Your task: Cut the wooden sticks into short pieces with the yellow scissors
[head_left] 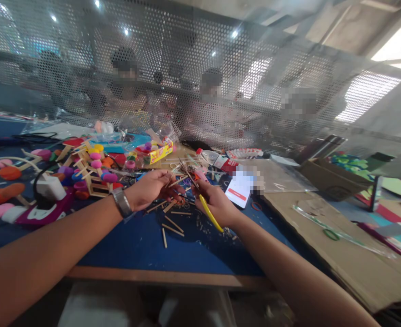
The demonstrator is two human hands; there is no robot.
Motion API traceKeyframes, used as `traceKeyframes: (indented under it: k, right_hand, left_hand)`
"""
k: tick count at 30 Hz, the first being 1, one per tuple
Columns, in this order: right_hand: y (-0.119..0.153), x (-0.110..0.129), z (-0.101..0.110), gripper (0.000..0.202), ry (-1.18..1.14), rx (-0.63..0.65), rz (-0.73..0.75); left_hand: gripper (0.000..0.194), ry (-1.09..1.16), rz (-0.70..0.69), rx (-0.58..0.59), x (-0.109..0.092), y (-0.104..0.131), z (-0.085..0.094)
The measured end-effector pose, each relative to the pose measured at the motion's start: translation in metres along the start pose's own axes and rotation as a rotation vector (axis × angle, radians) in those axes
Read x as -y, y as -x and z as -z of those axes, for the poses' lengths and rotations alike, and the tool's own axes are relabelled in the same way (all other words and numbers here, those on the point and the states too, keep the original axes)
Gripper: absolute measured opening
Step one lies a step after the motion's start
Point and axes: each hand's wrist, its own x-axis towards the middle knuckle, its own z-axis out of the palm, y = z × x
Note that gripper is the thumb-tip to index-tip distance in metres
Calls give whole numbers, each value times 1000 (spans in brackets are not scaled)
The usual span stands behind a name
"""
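My right hand (214,202) is wrapped round a pair of scissors (210,212) with yellow handles; the blades point up and away. Just left of it, my left hand (156,188), with a watch strap on the wrist, pinches a thin wooden stick (176,182) near the blades. Whether the blades touch the stick I cannot tell. Below both hands, several short cut wooden sticks (173,225) and small scraps lie scattered on the blue table (128,247). Left of my left hand stands a wooden stick frame (96,184) with colourful clay lumps around it.
A phone (238,188) with a lit screen lies right of my hands, near a red-labelled plastic bottle (217,160). A purple power strip (47,211) with a white plug sits at left. Cardboard (323,218) covers the right side. Behind a perforated metal screen (173,59), people are visible.
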Motion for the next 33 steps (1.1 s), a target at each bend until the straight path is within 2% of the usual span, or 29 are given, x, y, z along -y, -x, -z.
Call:
traceKeyframes:
  k: [4,9,12,19,26,30,33]
  right_hand:
    - [0,2,1,10,67,5,-1]
    - [0,5,1,11,61,11,-23]
    - [0,4,-2,10,-17,14,-44]
    - [0,1,-6,33,-315,24,-68]
    - [0,7,-8,42,-556,-173,47]
    - [3,9,-13,50,-567,-224,105]
    - [5,13,-15,53,-573,-205,124]
  left_hand:
    - [27,-11,-22,67,3,2,-3]
    - [27,-46,-57,84,4,2,-4]
    - [29,-69,-68,111,3,2,-4]
    - [25,-81,-76,162,3,1,-1]
    - [39,-59,-82,120,9,2,-6]
    - [42,-38,-57,162,12,3,-14]
    - [46,3,-29,200,16,3,-16]
